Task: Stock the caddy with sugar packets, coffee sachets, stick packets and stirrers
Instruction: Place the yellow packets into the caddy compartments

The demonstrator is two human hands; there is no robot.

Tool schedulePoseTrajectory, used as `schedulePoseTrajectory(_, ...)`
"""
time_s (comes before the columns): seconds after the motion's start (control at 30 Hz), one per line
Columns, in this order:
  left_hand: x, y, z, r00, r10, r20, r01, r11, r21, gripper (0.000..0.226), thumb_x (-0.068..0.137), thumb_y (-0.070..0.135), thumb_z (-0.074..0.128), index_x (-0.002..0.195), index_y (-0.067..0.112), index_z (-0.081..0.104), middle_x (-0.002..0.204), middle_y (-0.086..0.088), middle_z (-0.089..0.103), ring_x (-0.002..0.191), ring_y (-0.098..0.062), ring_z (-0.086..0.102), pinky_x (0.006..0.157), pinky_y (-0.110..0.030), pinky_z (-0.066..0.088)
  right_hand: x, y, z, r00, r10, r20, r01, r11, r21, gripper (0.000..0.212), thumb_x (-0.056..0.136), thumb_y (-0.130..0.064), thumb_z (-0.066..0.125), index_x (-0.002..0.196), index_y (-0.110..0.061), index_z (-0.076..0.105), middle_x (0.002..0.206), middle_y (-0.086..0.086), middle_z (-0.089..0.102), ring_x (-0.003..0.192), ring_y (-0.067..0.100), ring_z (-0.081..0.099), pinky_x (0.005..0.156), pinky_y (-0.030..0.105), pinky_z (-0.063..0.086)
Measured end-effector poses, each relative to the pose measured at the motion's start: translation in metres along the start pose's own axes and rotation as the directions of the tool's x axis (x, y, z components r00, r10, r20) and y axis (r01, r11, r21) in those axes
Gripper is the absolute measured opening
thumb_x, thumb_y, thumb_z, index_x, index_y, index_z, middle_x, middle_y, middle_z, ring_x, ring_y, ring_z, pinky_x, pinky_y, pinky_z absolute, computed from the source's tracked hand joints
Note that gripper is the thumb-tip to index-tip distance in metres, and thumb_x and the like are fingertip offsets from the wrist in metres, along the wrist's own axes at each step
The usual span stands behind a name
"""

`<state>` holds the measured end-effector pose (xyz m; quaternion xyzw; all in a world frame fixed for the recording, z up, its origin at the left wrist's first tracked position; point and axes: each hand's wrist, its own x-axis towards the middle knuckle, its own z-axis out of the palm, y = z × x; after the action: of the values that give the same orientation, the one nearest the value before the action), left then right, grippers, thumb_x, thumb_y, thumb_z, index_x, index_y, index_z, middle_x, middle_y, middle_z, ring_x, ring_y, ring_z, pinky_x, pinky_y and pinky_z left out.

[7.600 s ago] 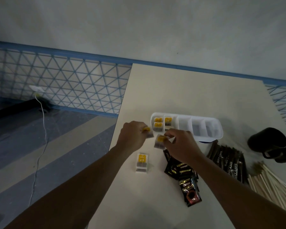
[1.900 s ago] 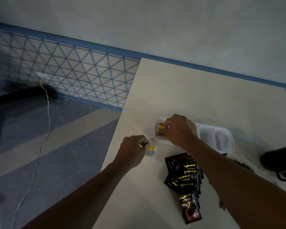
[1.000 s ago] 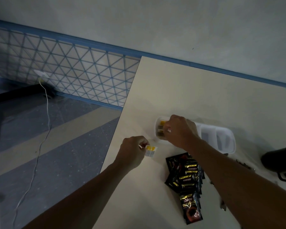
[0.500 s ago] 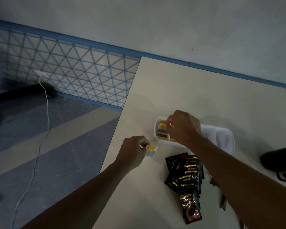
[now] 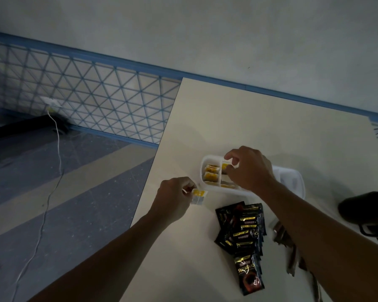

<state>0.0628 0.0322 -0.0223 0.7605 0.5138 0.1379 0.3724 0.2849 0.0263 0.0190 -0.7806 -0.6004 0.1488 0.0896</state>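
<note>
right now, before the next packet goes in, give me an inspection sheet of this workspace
surface: pale table, dimly lit
job's things: white caddy with sugar packets in its left compartments; black coffee sachets piled near it; brown stick packets partly hidden by the right forearm; stirrers not in view
clutter: dark object at right edge, unidentifiable
grips: left grip pinches a loose sugar packet beside the caddy; right grip curled over the caddy, hold unclear
cables: white cable trails across the floor from a wall socket
surroundings: blue triangle-patterned wall, grey and beige floor
</note>
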Motion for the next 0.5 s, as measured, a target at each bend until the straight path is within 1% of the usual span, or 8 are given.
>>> schedulePoseTrajectory(0.07,0.002,0.007,-0.005,1.000,0.022,-0.012,-0.022,1.000,-0.006,0.007,0.087,0.018,0.071,0.094,0.019,0.072,0.088,0.005,0.073,0.071,-0.004,0.062,0.061,-0.009,0.045,-0.003,0.007,-0.006,1.000,0.027,0.000,-0.027,0.998,0.055,0.024,0.082,-0.025,0.069,0.106,-0.030,0.072,0.091,-0.012,0.065,0.086,0.012,0.059,0.074,0.029,0.046)
schedulePoseTrajectory(0.13,0.005,0.016,-0.010,0.998,0.049,-0.031,-0.050,0.998,-0.027,0.008,0.086,0.017,0.072,0.094,0.019,0.073,0.086,0.006,0.073,0.071,-0.004,0.063,0.061,-0.010,0.048,-0.005,0.014,-0.010,0.999,0.036,0.015,-0.037,0.990,0.136,0.021,0.081,-0.023,0.069,0.100,-0.032,0.073,0.086,-0.015,0.067,0.088,0.011,0.061,0.077,0.030,0.049)
schedulePoseTrajectory(0.2,0.009,0.027,-0.014,0.995,0.082,-0.048,-0.084,0.995,-0.053,0.010,0.085,0.016,0.073,0.095,0.019,0.073,0.085,0.008,0.072,0.070,-0.001,0.063,0.061,-0.007,0.048,-0.007,0.018,-0.013,0.999,0.027,0.041,-0.035,0.978,0.205,0.020,0.081,-0.020,0.069,0.095,-0.033,0.075,0.082,-0.017,0.069,0.089,0.009,0.063,0.081,0.030,0.050)
schedulePoseTrajectory(0.23,0.012,0.032,-0.015,0.993,0.100,-0.059,-0.104,0.992,-0.065,0.011,0.085,0.016,0.073,0.096,0.018,0.073,0.085,0.009,0.072,0.070,0.000,0.063,0.062,-0.006,0.048,-0.008,0.019,-0.015,0.998,0.015,0.060,-0.028,0.977,0.213,0.020,0.081,-0.019,0.069,0.095,-0.032,0.076,0.082,-0.017,0.069,0.090,0.008,0.064,0.082,0.029,0.050)
schedulePoseTrajectory(0.33,0.020,0.047,-0.016,0.984,0.156,-0.087,-0.164,0.982,-0.092,0.011,0.084,0.014,0.074,0.094,0.018,0.073,0.084,0.008,0.073,0.070,-0.001,0.065,0.063,-0.009,0.051,-0.012,0.022,-0.016,0.994,-0.009,0.110,-0.006,0.991,0.136,0.022,0.080,-0.018,0.071,0.098,-0.029,0.077,0.086,-0.016,0.068,0.088,0.011,0.065,0.082,0.032,0.053)
schedulePoseTrajectory(0.43,0.029,0.060,-0.015,0.983,0.160,-0.091,-0.170,0.979,-0.111,0.013,0.081,0.009,0.073,0.088,0.020,0.072,0.078,0.011,0.071,0.066,0.000,0.063,0.060,-0.008,0.046,-0.018,0.025,-0.014,0.992,0.033,0.120,-0.036,0.999,0.028,0.024,0.080,-0.023,0.076,0.103,-0.031,0.075,0.091,-0.013,0.066,0.087,0.013,0.064,0.077,0.031,0.053)
schedulePoseTrajectory(0.5,0.034,0.067,-0.014,0.982,0.163,-0.098,-0.173,0.979,-0.108,0.015,0.080,0.007,0.071,0.087,0.020,0.072,0.076,0.013,0.069,0.067,0.000,0.063,0.057,-0.006,0.043,-0.022,0.025,-0.010,0.994,0.035,0.105,-0.032,0.999,-0.028,0.026,0.080,-0.030,0.078,0.105,-0.035,0.073,0.097,-0.010,0.065,0.087,0.013,0.064,0.074,0.030,0.052)
